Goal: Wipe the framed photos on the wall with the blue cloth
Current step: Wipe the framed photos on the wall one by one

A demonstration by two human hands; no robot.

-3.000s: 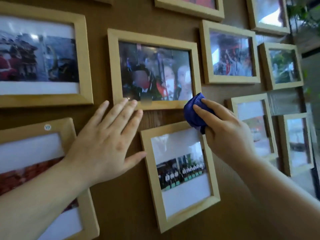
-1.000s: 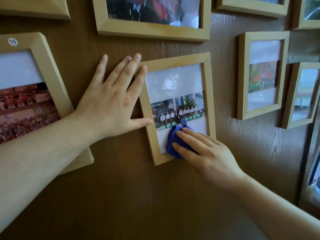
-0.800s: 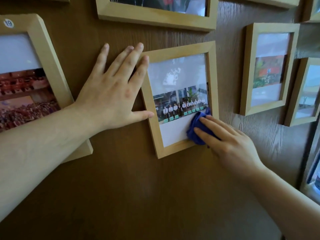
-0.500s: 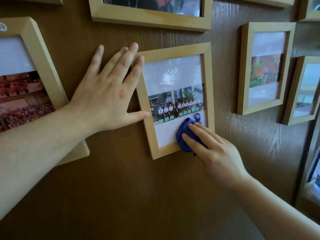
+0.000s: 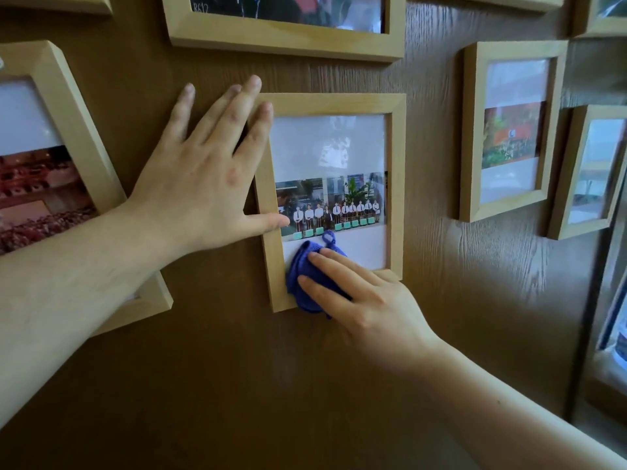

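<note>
- A small upright light-wood picture frame (image 5: pixel 395 184), holding a photo of a row of people in white shirts, is hung on the brown wood-grain wall (image 5: pixel 339 385) and serves as the landmark.
- The crumpled blue cloth (image 5: pixel 302 276) is pressed against this frame's lower left corner, overlapping the glass and the bottom rail (a small loop of it lies just above on the glass).
- The right hand (image 5: pixel 369 300) is laid flat on the cloth, fingers extended and slightly spread, pushing rather than pinching.
- The left hand (image 5: pixel 203 184) is placed flat at the frame's left edge, fingers spread; the thumb is stretched across the left rail.
- A larger light-wood frame (image 5: pixel 278 39) is seen above the landmark, another (image 5: pixel 84 157) to its left, and two narrower ones (image 5: pixel 471 130) to its right.
</note>
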